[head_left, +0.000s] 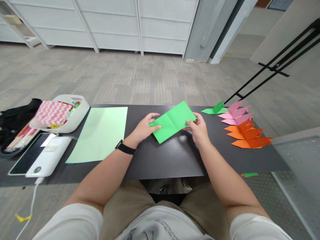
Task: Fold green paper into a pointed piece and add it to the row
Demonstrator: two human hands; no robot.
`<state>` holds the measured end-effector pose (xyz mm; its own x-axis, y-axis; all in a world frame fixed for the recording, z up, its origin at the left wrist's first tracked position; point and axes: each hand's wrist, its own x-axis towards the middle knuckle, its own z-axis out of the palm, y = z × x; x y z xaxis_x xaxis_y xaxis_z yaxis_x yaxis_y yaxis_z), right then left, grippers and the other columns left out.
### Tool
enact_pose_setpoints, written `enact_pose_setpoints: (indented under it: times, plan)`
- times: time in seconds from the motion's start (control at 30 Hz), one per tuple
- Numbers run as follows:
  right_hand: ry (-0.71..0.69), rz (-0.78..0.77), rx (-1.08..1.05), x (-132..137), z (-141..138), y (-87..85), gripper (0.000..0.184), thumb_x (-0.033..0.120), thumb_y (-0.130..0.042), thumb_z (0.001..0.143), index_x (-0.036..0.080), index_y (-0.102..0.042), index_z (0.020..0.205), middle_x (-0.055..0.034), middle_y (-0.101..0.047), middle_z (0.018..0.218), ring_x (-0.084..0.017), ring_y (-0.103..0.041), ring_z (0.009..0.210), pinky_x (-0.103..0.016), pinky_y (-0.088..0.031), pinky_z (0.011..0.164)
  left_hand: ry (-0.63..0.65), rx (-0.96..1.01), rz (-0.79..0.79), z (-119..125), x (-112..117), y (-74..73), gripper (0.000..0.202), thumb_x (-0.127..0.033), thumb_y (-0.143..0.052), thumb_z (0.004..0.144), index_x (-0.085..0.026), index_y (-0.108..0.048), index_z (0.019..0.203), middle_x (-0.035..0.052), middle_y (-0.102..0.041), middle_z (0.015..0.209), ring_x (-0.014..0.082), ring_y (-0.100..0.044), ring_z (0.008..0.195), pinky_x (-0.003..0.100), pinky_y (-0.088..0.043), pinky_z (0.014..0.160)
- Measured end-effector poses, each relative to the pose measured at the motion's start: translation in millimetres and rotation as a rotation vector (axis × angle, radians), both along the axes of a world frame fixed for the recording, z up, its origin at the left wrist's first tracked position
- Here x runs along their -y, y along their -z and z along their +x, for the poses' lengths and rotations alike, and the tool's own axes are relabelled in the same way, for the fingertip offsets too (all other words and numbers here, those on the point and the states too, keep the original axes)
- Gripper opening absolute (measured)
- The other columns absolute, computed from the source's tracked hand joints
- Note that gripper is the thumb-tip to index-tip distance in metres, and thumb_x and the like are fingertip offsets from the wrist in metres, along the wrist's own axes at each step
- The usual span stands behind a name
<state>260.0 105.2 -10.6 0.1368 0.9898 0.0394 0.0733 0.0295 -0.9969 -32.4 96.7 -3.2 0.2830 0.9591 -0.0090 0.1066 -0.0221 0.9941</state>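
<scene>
A bright green rectangle of paper [172,121] with a crease across its middle is held tilted just over the dark table [172,163]. At its left end my left hand [147,126] pinches it, thumb on top and fingers behind. My right hand [197,128] grips the right end the same way, with some fingers hidden under the paper. Right of my right hand stand folded paper shapes in a row: a green one [217,109], pink ones [236,114] and orange ones [250,136].
Pale green sheets [100,133] lie left of my left hand. Farther left are a white basket [81,111] with packets, a black bag [18,113], a phone [27,156] and a white power bank [50,156] with a cable [32,203]. Paper scraps [250,174] sit below the table's right edge.
</scene>
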Motion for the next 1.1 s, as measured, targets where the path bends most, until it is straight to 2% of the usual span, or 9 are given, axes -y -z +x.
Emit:
enact_pose_setpoints:
  times: [0.13,0.23,0.37,0.5,0.57,0.63,0.77,0.93,1.1]
  plan:
    - [-0.004,0.019,0.071,-6.9,10.8,3.4,0.055,0.052,-0.073,0.081,0.030,-0.056,0.128,0.0045,-0.058,0.081,-0.018,-0.060,0.069,-0.032,-0.055,0.062,0.082,-0.075,0.020,-8.7,-3.6,-0.8,0.066,-0.032,-0.085,0.082,-0.023,-0.061,0.143,0.0094,-0.076,0.124,0.0271,-0.074,0.117,0.042,-0.062,0.097]
    - [-0.001,0.134,0.322,-5.8,17.9,4.9,0.060,0.046,-0.073,0.083,0.027,-0.057,0.138,0.0050,-0.060,0.079,-0.018,-0.059,0.068,-0.033,-0.052,0.068,0.079,-0.184,0.058,-16.1,-8.6,4.0,0.067,-0.032,-0.085,0.083,-0.024,-0.061,0.145,0.0078,-0.076,0.120,0.0248,-0.075,0.110,0.042,-0.061,0.099]
    - [-0.166,0.190,0.700,3.5,19.2,4.0,0.074,0.036,-0.071,0.087,0.026,-0.052,0.157,0.0030,-0.067,0.080,-0.019,-0.063,0.069,-0.036,-0.052,0.073,-0.147,-0.405,0.224,-25.9,-15.0,4.9,0.065,-0.024,-0.080,0.085,-0.023,-0.060,0.147,0.0085,-0.072,0.128,0.0212,-0.071,0.101,0.044,-0.059,0.102]
    - [-0.336,0.206,0.812,11.1,11.0,1.9,0.055,0.034,-0.067,0.092,0.029,-0.066,0.146,0.0008,-0.069,0.080,-0.020,-0.065,0.068,-0.035,-0.051,0.071,-0.361,-0.677,0.500,-23.1,-7.6,-9.3,0.046,-0.016,-0.072,0.090,-0.021,-0.068,0.136,0.0131,-0.062,0.139,0.0303,-0.060,0.130,0.052,-0.045,0.122]
    - [-0.340,0.209,0.830,12.2,7.7,0.9,0.037,0.037,-0.067,0.094,0.028,-0.077,0.128,-0.0007,-0.072,0.081,-0.020,-0.066,0.069,-0.035,-0.052,0.071,-0.254,-0.722,0.548,-14.7,1.7,-16.0,0.025,-0.020,-0.068,0.096,-0.023,-0.073,0.121,0.0103,-0.066,0.127,0.0302,-0.060,0.127,0.051,-0.045,0.120]
    - [-0.341,0.191,0.829,12.1,7.0,-0.5,0.026,0.038,-0.064,0.097,0.028,-0.081,0.115,-0.0014,-0.075,0.081,-0.021,-0.068,0.070,-0.035,-0.053,0.071,-0.060,-0.726,0.550,-4.0,11.9,-17.8,0.020,-0.023,-0.066,0.099,-0.024,-0.074,0.117,0.0084,-0.067,0.123,0.0289,-0.062,0.121,0.048,-0.047,0.117]
    - [-0.438,0.178,0.789,12.7,11.1,-6.0,0.032,0.026,-0.052,0.100,0.028,-0.082,0.112,-0.0015,-0.080,0.088,-0.022,-0.074,0.080,-0.035,-0.056,0.077,0.163,-0.776,0.552,12.2,23.7,-8.4,0.020,-0.029,-0.065,0.101,-0.024,-0.075,0.119,0.0095,-0.068,0.128,0.0311,-0.063,0.123,0.048,-0.047,0.116]
    - [-0.650,0.371,0.812,18.8,13.4,-18.1,0.041,0.020,-0.057,0.095,0.028,-0.079,0.129,-0.0063,-0.081,0.108,-0.023,-0.074,0.092,-0.038,-0.059,0.087,0.217,-0.848,0.545,12.1,19.4,0.8,0.024,-0.022,-0.062,0.101,-0.023,-0.077,0.120,0.0107,-0.071,0.136,0.0324,-0.063,0.124,0.051,-0.047,0.116]
    - [-0.677,0.485,0.801,19.5,18.8,-25.2,0.043,0.015,-0.052,0.098,0.026,-0.079,0.129,-0.0074,-0.081,0.112,-0.023,-0.074,0.098,-0.040,-0.059,0.092,0.245,-0.853,0.579,8.3,15.3,-0.9,0.025,-0.021,-0.061,0.102,-0.019,-0.078,0.120,0.0120,-0.072,0.144,0.0335,-0.064,0.130,0.051,-0.044,0.119]
